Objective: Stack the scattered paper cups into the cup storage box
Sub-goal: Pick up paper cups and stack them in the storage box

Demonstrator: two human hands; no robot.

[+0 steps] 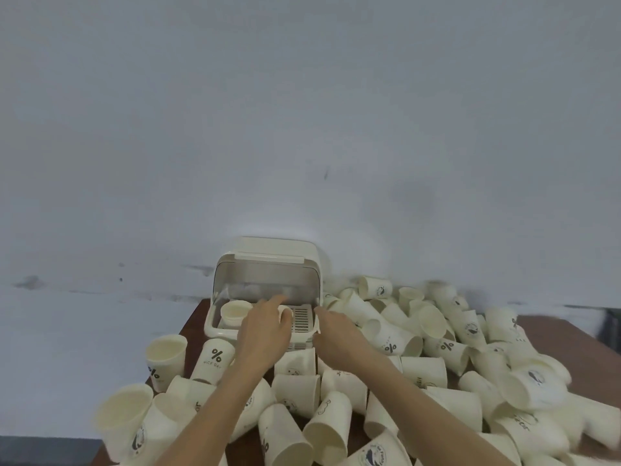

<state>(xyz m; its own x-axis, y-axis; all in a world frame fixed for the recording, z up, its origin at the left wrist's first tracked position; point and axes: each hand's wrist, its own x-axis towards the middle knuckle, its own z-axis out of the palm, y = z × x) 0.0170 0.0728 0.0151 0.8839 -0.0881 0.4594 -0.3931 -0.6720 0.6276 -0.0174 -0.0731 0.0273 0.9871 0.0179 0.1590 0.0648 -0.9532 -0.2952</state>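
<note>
Left hand [265,331] curls around a cream paper cup [285,314] inside the open cream plastic storage box [268,264], beside another upright cup [235,312]. Right hand [339,331] rests on the box's front edge, fingers relaxed. Loose cups [437,364] litter the brown desk [571,326].

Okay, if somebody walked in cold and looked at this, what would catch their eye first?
Probably the heap of paper cups strewn over the brown table, mostly on their sides. Next, the cream storage box against the wall with its lid up, where the left hand holds a cup inside and the right hand rests at its front edge.
</note>
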